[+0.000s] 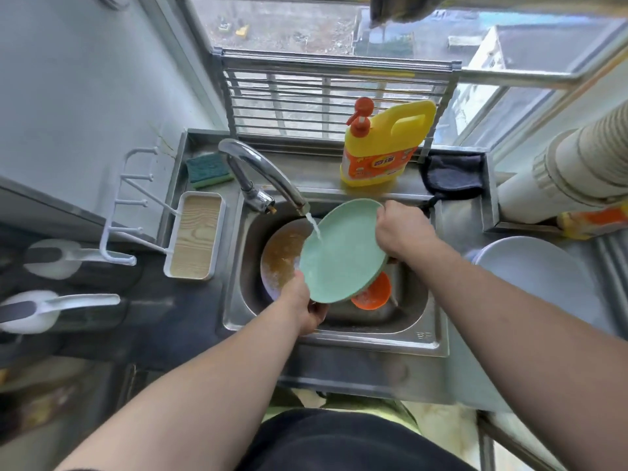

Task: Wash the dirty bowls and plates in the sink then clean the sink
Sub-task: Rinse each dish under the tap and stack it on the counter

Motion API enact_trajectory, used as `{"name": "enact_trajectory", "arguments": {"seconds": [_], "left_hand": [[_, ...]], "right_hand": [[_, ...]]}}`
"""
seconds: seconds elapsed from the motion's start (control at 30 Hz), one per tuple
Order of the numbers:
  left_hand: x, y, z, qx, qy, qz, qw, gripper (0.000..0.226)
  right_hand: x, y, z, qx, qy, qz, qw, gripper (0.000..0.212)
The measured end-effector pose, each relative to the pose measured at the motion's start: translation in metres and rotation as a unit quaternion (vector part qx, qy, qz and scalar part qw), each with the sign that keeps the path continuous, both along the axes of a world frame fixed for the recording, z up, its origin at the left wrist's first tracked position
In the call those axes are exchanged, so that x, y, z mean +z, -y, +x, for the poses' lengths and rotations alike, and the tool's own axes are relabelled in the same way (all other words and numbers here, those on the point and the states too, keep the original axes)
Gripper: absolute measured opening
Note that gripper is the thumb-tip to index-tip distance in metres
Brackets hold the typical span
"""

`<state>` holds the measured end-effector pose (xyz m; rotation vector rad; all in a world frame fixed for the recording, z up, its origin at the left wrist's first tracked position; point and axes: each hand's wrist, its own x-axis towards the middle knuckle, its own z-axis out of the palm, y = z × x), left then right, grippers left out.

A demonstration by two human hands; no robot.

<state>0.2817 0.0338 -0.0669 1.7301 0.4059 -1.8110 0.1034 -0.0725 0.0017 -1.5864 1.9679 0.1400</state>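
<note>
Your left hand (307, 309) grips the round green plastic plate (343, 253) at its 7 o'clock edge, your right hand (399, 229) at 1 o'clock, fingers curled round it, tilted above the steel sink (421, 338) under running water (314, 227).

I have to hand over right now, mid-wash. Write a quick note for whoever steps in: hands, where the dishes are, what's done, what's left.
Left hand grips the near rim of the green plate; right hand grips its far rim. The plate is tilted over the sink under the running tap.
In the sink: a dirty brown-stained plate and an orange bowl.
A white plate sits on the counter to the right; I cannot tell whether it has been washed.
Sponge and soap bottle stand behind the sink.
Left: finish rinsing the green plate, wash the other two, clean the sink.
</note>
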Motion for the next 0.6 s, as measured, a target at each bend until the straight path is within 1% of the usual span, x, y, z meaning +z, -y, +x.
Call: {"name": "enact_trajectory", "arguments": {"seconds": [0.07, 0.1, 0.13, 0.17, 0.2, 0.23, 0.3, 0.37, 0.4, 0.43, 0.47, 0.5, 0.53, 0.57, 0.6], "left_hand": [[0.009, 0.001, 0.007, 0.002, 0.023, 0.005, 1.000, 0.046], [0.016, 0.004, 0.012, 0.000, 0.034, -0.004, 0.999, 0.045], [0.024, 0.008, 0.017, -0.016, 0.057, -0.017, 0.998, 0.044], [0.027, 0.014, 0.025, -0.049, 0.101, -0.034, 0.993, 0.044], [0.030, 0.019, 0.031, -0.098, 0.164, -0.054, 0.980, 0.046], [0.032, 0.023, 0.039, -0.153, 0.237, -0.081, 0.956, 0.049], [0.035, 0.028, 0.051, -0.250, 0.356, -0.158, 0.886, 0.054], [0.037, 0.027, 0.063, -0.312, 0.427, -0.220, 0.819, 0.052], [0.042, 0.025, 0.068, -0.329, 0.448, -0.234, 0.797, 0.051], [0.045, 0.023, 0.073, -0.335, 0.461, -0.239, 0.786, 0.050], [0.046, 0.020, 0.077, -0.330, 0.463, -0.237, 0.788, 0.050], [0.044, 0.018, 0.080, -0.303, 0.450, -0.235, 0.807, 0.048], [0.039, 0.017, 0.083, -0.255, 0.421, -0.232, 0.839, 0.045], [0.035, 0.018, 0.083, -0.193, 0.375, -0.223, 0.879, 0.041], [0.030, 0.019, 0.082, -0.133, 0.310, -0.202, 0.919, 0.035]], "right_hand": [[-0.014, 0.000, -0.008, 0.001, -0.026, 0.068, 0.997, 0.028], [-0.023, -0.003, -0.010, -0.018, -0.021, 0.099, 0.995, 0.027], [-0.032, -0.011, -0.012, -0.052, 0.005, 0.121, 0.991, 0.026], [-0.040, -0.020, -0.012, -0.077, 0.024, 0.129, 0.988, 0.027], [-0.048, -0.030, -0.009, -0.083, 0.037, 0.133, 0.987, 0.029], [-0.056, -0.039, -0.005, -0.083, 0.046, 0.133, 0.987, 0.031], [-0.071, -0.060, 0.009, -0.122, 0.093, 0.117, 0.981, 0.030], [-0.086, -0.074, 0.028, -0.143, 0.158, 0.109, 0.971, 0.021], [-0.091, -0.076, 0.037, -0.161, 0.185, 0.113, 0.963, 0.016], [-0.095, -0.077, 0.045, -0.182, 0.218, 0.115, 0.952, 0.013], [-0.094, -0.076, 0.051, -0.209, 0.248, 0.102, 0.940, 0.012], [-0.093, -0.074, 0.054, -0.226, 0.266, 0.086, 0.933, 0.012], [-0.091, -0.071, 0.055, -0.227, 0.267, 0.059, 0.935, 0.014], [-0.087, -0.067, 0.052, -0.214, 0.256, 0.031, 0.942, 0.018], [-0.080, -0.063, 0.046, -0.196, 0.241, 0.008, 0.950, 0.021]]}}
